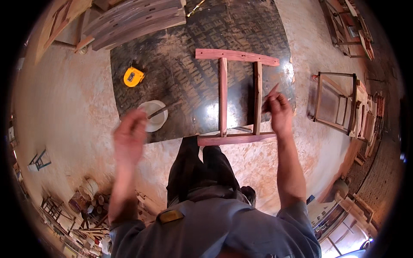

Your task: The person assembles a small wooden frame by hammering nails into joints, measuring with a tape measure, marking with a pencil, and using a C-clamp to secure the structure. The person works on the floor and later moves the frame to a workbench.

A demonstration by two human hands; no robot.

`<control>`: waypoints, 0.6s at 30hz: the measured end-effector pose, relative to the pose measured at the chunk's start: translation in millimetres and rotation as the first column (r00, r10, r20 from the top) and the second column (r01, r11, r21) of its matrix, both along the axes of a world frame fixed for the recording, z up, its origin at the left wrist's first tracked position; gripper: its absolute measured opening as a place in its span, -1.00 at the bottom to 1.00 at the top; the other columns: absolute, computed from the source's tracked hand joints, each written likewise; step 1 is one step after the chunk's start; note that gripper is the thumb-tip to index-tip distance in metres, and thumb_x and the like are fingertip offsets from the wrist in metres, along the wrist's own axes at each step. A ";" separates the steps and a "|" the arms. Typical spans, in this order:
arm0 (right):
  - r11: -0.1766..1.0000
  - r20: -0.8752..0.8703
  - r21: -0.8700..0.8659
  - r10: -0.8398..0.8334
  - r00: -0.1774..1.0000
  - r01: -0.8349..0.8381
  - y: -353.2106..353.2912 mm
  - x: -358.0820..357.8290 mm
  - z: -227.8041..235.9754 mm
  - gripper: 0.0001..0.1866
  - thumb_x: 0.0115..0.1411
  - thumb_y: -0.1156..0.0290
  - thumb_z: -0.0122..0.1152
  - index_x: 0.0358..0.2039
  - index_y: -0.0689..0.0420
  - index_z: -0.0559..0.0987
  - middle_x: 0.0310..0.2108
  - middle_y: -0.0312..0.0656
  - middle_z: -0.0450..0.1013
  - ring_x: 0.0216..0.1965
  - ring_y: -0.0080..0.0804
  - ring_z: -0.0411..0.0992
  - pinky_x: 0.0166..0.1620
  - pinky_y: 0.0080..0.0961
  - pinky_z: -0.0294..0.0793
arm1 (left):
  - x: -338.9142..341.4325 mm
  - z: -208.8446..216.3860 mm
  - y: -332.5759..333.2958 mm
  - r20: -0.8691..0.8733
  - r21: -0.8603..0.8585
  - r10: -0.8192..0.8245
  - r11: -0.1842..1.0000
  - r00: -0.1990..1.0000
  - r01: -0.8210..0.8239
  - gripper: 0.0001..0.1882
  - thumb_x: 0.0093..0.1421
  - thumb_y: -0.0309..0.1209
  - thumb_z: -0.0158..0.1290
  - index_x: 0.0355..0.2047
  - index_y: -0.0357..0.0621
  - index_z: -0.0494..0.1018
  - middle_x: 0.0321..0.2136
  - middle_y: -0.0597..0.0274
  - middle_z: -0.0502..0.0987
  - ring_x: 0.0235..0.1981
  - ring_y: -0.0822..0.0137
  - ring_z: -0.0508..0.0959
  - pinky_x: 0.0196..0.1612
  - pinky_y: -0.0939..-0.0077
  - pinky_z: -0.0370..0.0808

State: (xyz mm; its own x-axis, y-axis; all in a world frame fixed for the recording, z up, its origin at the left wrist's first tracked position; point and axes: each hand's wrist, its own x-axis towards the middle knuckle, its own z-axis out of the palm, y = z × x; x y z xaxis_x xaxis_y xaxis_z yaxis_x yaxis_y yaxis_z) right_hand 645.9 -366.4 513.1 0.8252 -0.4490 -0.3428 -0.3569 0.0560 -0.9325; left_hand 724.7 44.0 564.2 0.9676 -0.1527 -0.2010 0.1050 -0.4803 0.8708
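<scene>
Both hands raised: right hand [278, 112] pinches a wooden sliver above the frame [235, 96]; left hand [130, 136] blurred.

The wooden frame [238, 96] is reddish, bare wood with a matt look. It lies on a dark worktop [180, 73] that is shiny and scuffed. Left of the frame sit a smooth white bowl [153, 115] and a glossy yellow plastic tape measure [134, 76].

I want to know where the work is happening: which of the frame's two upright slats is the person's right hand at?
The right-side slat: the right hand is beside it, while the left-side slat stands apart, untouched.
</scene>
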 end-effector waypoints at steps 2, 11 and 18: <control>0.972 -0.063 0.233 0.010 0.998 0.005 54.7 -0.5 20.8 -0.85 0.32 0.43 0.00 -0.29 0.22 0.51 -0.47 -0.24 0.47 -0.51 -0.54 0.42 -0.40 -0.57 0.45 | -40.1 -19.8 -25.4 -0.154 -0.229 -0.071 0.973 0.986 0.034 -0.74 0.25 -0.54 0.04 -0.04 -0.23 0.48 -0.25 0.25 0.57 -0.24 0.51 0.53 -0.16 0.62 0.48; 0.777 -0.113 0.604 0.307 0.945 -0.180 148.0 -19.4 22.0 -0.89 0.28 0.45 0.11 -0.25 0.20 0.53 -0.44 -0.31 0.48 -0.49 -0.63 0.41 -0.43 -0.67 0.44 | -78.4 -32.5 -93.2 -0.308 -0.349 -0.076 0.936 0.948 -0.038 -0.73 0.21 -0.48 0.12 -0.07 -0.26 0.48 -0.34 0.24 0.55 -0.32 0.49 0.54 -0.23 0.61 0.48; 0.784 -0.135 0.575 0.374 0.918 -0.235 157.6 -28.5 13.4 -0.90 0.27 0.45 0.15 -0.25 0.18 0.56 -0.45 -0.38 0.45 -0.49 -0.70 0.35 -0.43 -0.73 0.36 | -92.1 -40.9 -73.9 -0.416 -0.271 -0.071 0.961 0.907 -0.049 -0.76 0.25 -0.40 0.08 -0.11 -0.22 0.50 -0.35 0.32 0.55 -0.37 0.52 0.55 -0.35 0.65 0.47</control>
